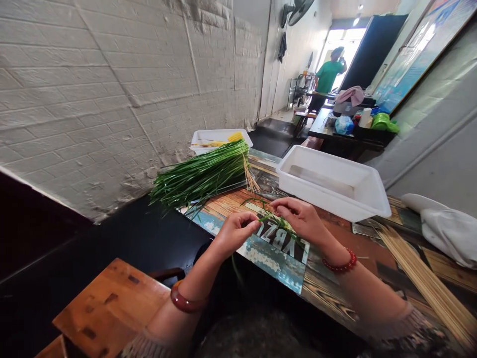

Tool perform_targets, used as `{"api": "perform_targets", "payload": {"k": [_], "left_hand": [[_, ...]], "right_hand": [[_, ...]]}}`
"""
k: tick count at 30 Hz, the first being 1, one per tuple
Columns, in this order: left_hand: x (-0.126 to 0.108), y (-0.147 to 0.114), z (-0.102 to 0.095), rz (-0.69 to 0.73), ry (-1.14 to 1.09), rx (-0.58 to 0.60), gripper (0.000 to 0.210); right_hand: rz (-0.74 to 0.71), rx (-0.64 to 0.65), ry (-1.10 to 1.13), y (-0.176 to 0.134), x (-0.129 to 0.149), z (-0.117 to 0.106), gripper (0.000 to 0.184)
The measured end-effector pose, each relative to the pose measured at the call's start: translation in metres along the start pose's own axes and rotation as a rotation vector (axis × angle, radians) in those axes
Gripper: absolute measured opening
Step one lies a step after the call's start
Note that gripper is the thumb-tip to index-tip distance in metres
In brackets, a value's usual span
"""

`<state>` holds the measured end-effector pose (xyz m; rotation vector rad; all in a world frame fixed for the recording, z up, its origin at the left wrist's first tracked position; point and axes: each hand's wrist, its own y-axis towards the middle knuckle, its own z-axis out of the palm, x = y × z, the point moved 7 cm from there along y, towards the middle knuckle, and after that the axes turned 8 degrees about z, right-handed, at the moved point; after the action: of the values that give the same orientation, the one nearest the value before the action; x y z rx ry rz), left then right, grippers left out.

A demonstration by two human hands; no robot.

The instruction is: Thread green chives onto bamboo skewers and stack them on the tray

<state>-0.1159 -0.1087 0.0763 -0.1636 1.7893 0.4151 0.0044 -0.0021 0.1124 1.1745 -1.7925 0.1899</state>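
Observation:
My left hand (236, 232) is closed in a pinch on a thin green chive, whose loose end hangs below the hand. Close by on the right, my right hand (302, 220) has thumb and fingertips pressed together at the same green strands. Loose chives (283, 226) lie on the table between and under my hands. Beyond my left hand is a large heap of long green chives (204, 174), with several bamboo skewers (252, 175) leaning at its right end. Whether my right fingers also hold a skewer, I cannot tell.
A white plastic tub (324, 200) stands behind my right hand. A white tray (197, 135) with yellow items sits behind the heap. Long bamboo skewers (421, 278) and a white cloth (447, 236) lie at right. A wooden stool (115, 308) is at lower left. A person (330, 74) stands far back.

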Motion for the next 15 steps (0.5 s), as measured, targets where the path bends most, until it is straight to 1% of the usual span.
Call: {"api": "perform_targets", "payload": {"k": [2,4,6,8,10,12,15], "left_hand": [[0.0,0.001,0.0,0.018,0.025,0.001,0.023],[0.0,0.003,0.001,0.052,0.06,0.002,0.023],[0.0,0.007,0.003,0.076,0.083,0.008,0.023],[0.0,0.011,0.005,0.083,0.073,0.015,0.024],[-0.003,0.019,0.007,0.075,0.029,0.012,0.024],[-0.01,0.028,0.01,0.071,-0.034,0.012,0.022],[-0.028,0.042,0.015,0.112,-0.111,0.032,0.02]], "right_hand": [[-0.126,0.054,-0.14,-0.002,0.01,0.005,0.017],[-0.223,0.108,-0.331,-0.005,0.016,0.011,0.017],[-0.28,0.128,-0.532,-0.005,0.019,0.015,0.02],[-0.3,0.128,-0.665,-0.002,0.02,0.014,0.021],[-0.302,0.097,-0.717,0.003,0.023,0.007,0.021],[-0.291,0.022,-0.716,0.01,0.027,-0.003,0.019],[-0.228,-0.108,-0.582,0.017,0.03,-0.02,0.016]]}}
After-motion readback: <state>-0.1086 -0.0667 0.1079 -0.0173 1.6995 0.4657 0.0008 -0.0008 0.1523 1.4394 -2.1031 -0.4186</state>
